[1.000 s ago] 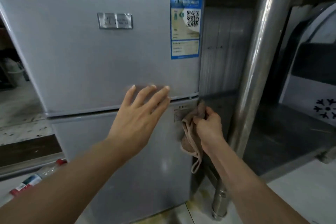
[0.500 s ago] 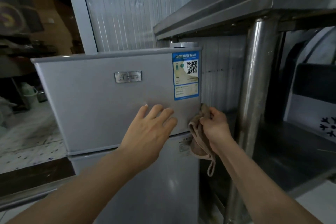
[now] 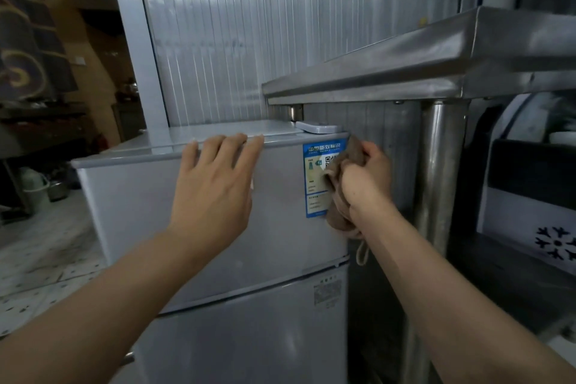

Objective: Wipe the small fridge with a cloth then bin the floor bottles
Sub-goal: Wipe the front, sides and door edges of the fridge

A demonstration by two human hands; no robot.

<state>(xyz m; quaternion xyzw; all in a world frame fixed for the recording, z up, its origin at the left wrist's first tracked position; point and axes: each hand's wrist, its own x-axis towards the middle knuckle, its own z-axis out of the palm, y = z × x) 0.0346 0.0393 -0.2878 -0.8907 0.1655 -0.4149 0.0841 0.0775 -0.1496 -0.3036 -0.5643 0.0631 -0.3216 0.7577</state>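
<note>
Corrugated metal wall panels [image 3: 280, 40] seen behind; small fridge [image 3: 156, 203] wedged beside steel bench [image 3: 436, 62]. Left hand [image 3: 212, 193] laid flat, fingers straight over the top front edge, likely to steady the cabinet. Cloth [image 3: 341, 187] bunched tight in right hand [image 3: 367, 179] grip, pressed at door's upper right corner by blue label [image 3: 314, 193]. Floor bottles not in view.

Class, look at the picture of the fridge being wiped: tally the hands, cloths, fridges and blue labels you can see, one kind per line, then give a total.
Hands: 2, left hand and right hand
Cloths: 1, brown cloth
Fridges: 1, small fridge
Blue labels: 1, energy label
Total: 5
</note>
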